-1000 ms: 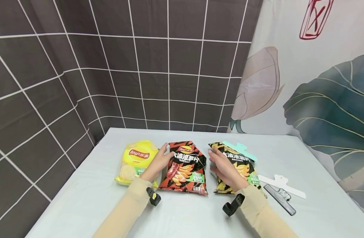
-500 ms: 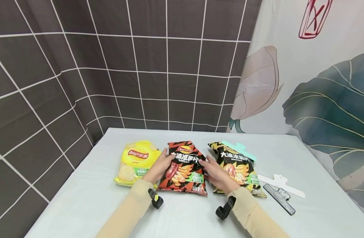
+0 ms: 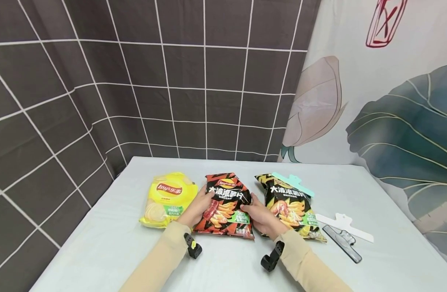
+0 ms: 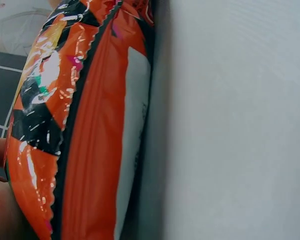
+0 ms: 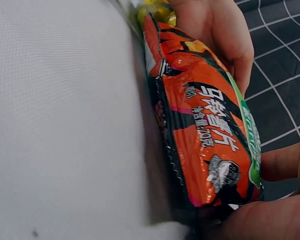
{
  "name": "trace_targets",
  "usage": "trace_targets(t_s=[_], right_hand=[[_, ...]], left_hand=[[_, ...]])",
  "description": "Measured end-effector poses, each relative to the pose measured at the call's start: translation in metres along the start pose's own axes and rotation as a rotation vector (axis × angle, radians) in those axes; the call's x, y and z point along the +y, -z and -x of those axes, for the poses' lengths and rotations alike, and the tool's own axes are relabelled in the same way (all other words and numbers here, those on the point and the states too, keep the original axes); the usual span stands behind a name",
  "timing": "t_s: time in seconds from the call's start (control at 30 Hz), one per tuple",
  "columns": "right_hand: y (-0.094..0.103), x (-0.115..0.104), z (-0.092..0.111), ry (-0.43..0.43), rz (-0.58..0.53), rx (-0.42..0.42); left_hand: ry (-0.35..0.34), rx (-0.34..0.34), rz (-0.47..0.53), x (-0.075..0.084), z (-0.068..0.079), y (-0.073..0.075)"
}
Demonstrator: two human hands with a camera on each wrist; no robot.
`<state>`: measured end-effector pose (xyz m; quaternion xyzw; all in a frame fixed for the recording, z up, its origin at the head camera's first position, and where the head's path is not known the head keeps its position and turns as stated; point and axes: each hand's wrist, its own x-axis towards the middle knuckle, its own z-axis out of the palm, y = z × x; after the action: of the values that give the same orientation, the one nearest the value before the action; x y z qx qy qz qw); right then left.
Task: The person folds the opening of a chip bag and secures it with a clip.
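the left hand [image 3: 195, 208] and right hand [image 3: 262, 216] are gripping opposite sides of the red lay's chip bag [image 3: 226, 206], which is lying on the desk [image 3: 99, 235]; it is probably feeling light, slick and crushable, its puffed sides favouring a gentle hold.

L arm [image 3: 154, 259] & R arm [image 3: 311, 261] sleeved, reaching fwd twd far edge of tabletop [image 3: 227, 269], angled inward, L grip [image 3: 195, 207] & R grip [image 3: 264, 217] opposed, both pinching, thumbs [image 3: 210, 193] uppermost
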<state>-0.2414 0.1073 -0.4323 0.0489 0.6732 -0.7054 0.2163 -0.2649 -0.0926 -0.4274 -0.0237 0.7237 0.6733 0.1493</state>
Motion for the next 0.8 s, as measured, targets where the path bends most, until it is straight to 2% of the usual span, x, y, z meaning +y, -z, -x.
trace_targets(t_s=[0.13, 0.37, 0.8], right_hand=[[-0.0013, 0.0024, -0.0009, 0.002, -0.012, -0.016], [-0.0031, 0.0031, 0.0001, -0.001, -0.019, -0.007], [-0.0054, 0.0056, 0.0060, 0.032, -0.002, 0.017]], left_hand=[[-0.026, 0.006, -0.008, -0.0015, -0.0010, -0.0008], [0.000, 0.043, -0.061, -0.0036, -0.0003, -0.0013], [-0.011, 0.071, 0.007, -0.0061, 0.0057, -0.0059]])
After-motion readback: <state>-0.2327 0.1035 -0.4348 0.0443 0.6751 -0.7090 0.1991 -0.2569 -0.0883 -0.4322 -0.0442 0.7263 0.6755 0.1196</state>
